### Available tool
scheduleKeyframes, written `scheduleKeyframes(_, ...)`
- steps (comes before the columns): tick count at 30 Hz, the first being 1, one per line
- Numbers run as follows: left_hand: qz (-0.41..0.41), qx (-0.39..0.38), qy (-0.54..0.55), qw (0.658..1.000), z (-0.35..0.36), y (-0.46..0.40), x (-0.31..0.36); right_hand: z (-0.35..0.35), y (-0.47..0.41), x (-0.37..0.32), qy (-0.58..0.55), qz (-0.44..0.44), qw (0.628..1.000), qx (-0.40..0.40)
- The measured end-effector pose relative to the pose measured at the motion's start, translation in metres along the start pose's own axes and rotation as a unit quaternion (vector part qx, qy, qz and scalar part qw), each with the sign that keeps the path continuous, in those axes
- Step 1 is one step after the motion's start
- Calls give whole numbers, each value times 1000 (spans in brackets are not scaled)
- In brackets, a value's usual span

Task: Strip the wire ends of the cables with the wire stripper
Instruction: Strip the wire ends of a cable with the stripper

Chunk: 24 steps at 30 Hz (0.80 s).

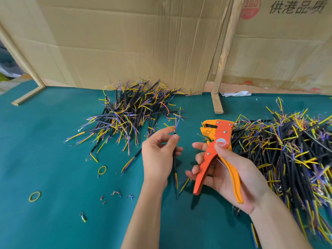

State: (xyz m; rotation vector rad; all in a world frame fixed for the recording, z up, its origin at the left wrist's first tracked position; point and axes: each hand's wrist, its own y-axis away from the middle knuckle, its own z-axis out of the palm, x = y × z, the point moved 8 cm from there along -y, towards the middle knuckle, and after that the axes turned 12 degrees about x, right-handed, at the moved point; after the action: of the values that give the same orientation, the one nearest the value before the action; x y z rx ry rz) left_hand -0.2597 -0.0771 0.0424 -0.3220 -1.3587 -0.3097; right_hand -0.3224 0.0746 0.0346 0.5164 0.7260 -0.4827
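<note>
My left hand pinches a short black cable upright, its blue and yellow inner wires fanning out above my fingertips. My right hand grips the orange and yellow wire stripper by its handles, jaws pointing up and left, a short gap from the cable's top end. The jaws hold nothing. A heap of black cables with coloured ends lies behind my left hand. A larger heap spreads to the right of the stripper.
A green mat covers the table. Yellow rubber bands and small bits of stripped insulation lie on it at the left front. Cardboard sheets and wooden battens stand along the back.
</note>
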Motion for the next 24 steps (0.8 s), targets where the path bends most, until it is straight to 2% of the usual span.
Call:
scheduleKeyframes(9, 55, -33, -47, 997, 5, 5, 7, -4, 1, -6, 11, -14, 999, 35)
scheduleKeyframes(16, 131, -10, -88, 987, 6, 7, 14, -5, 1, -1, 43, -4, 999, 30)
scheduleKeyframes(24, 165, -10, -114, 980, 7, 9, 17, -5, -1, 1, 53, 1, 998, 41)
